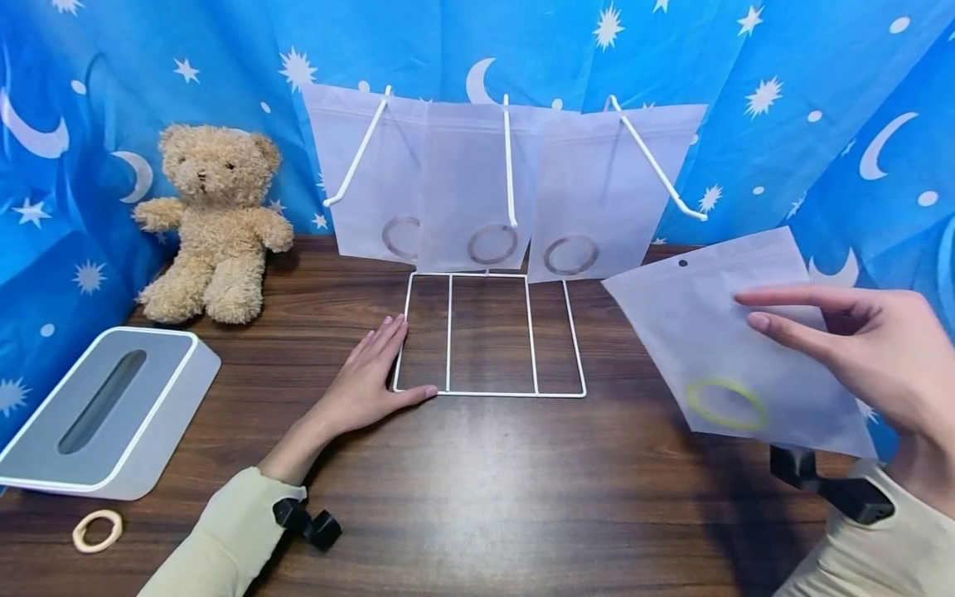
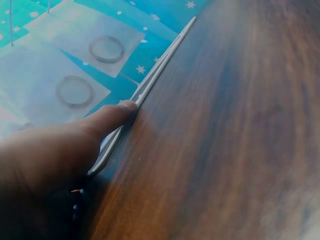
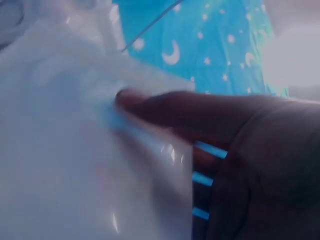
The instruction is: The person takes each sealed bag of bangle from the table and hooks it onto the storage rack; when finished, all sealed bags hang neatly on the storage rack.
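Observation:
My left hand (image 1: pixel 366 381) rests at the left front corner of a white wire display stand (image 1: pixel 449 332), fingers stretched along its side bar and thumb on the front bar. In the left wrist view the thumb (image 2: pixel 117 114) touches that bar. Off to the right, my right hand (image 1: pixel 884 352) pinches a frosted zip bag (image 1: pixel 664 323), held tilted above the table. Inside it shows a yellow ring (image 1: pixel 716 382), and a small hole (image 1: pixel 682 263) sits near its top edge. Three similar bags (image 1: pixel 470 174) hang from the stand's hooks (image 1: pixel 510 166), each with a brownish ring low inside.
A teddy bear (image 1: pixel 216 224) sits at the back left. In front of it lies a grey-and-white tissue box (image 1: pixel 160 414), with a pale wooden ring (image 1: pixel 79 535) near its front. Behind the wooden table (image 1: pixel 462 506) hangs a blue star-and-moon curtain (image 1: pixel 552 41).

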`<state>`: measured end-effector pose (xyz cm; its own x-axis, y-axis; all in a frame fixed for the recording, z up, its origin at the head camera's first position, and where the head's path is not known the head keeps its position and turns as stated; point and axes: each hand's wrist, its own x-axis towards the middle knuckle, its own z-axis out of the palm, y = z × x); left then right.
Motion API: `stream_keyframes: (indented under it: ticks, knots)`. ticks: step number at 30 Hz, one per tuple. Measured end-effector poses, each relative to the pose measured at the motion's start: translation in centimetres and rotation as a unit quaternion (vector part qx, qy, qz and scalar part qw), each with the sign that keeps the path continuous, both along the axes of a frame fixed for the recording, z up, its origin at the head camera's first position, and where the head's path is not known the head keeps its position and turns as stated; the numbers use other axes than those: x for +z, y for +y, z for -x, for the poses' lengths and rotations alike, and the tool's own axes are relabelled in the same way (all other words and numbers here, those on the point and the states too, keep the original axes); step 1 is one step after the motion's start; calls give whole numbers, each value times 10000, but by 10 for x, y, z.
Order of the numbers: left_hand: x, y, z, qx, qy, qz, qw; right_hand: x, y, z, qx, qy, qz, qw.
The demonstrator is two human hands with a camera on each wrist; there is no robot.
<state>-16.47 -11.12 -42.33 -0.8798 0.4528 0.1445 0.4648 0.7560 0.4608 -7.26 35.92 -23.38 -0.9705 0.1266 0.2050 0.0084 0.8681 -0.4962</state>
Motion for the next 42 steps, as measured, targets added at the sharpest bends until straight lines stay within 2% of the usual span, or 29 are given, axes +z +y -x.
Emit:
stream_keyframes:
  ticks: [3, 6, 8, 11, 16, 17, 21, 22, 24, 32, 35, 38, 42]
  knots:
    - [0, 0, 1, -4, -13, 19, 10000, 5, -6, -5, 615, 368, 340, 9969]
    - [0, 0, 0, 8, -34, 36, 10000, 12, -19, -10, 1389, 780, 707, 9847]
    - [0, 0, 0, 29, -35, 45, 10000, 15, -30, -12, 1978, 1101, 946, 9694]
    - [0, 0, 0, 43, -43, 49, 10000, 17, -49, -12, 2666, 1528, 1443, 9406]
    - [0, -1, -1, 39, -18, 46, 10000, 14, -88, -6, 3145, 1940, 1829, 9110]
    - [0, -1, -1, 42, -20, 44, 10000, 13, -96, -5, 3188, 1948, 1864, 9087]
    - [0, -1, -2, 41, -35, 43, 10000, 5, -119, 4, 3704, 1898, 2772, 8660]
    - [0, 0, -2, 34, -34, 34, 10000, 2, -123, 6, 3763, 1908, 2894, 8592]
    - [1, 0, -1, 26, -20, 30, 10000, -1, -131, 8, 3768, 1987, 2967, 8547]
    - [3, 1, 0, 24, -21, 19, 10000, -10, -144, 15, 3594, 2100, 3101, 8547]
    - [3, 1, 0, 20, -22, 28, 10000, -12, -144, 17, 3526, 2051, 2996, 8624]
    - [2, 1, 0, 19, -25, 34, 10000, -15, -145, 20, 3467, 1969, 3018, 8660]
    - [1, 0, 0, 25, -22, 36, 10000, -18, -146, 23, 3485, 1888, 3259, 8583]
